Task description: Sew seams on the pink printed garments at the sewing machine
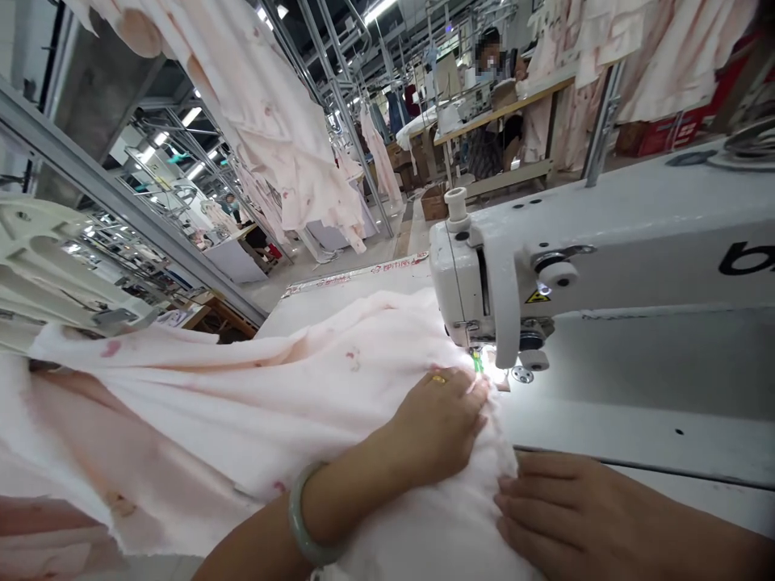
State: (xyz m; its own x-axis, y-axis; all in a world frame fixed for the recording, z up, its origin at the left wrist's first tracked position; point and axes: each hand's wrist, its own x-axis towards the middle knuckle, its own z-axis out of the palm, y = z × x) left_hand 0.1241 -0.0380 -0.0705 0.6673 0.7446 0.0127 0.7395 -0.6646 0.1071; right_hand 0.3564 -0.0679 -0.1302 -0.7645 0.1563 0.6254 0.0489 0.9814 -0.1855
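Note:
A pale pink fleecy fabric with small printed motifs spreads across the machine bed and drapes off to the left. My left hand, with a ring and a bangle on that arm, presses curled fingers onto the fabric right beside the lit needle area. Its fingertips are close to a green part at the presser foot. Nearer to me, my right hand has its fingers together over the fabric's right edge; the thumb is hidden. The white sewing machine stands over the fabric's far right corner.
Overhead at left hangs a pink garment. A metal rail slants across the left, beside a cream slotted fixture. Behind the machine, a person sits at another sewing table. More garments hang at upper right.

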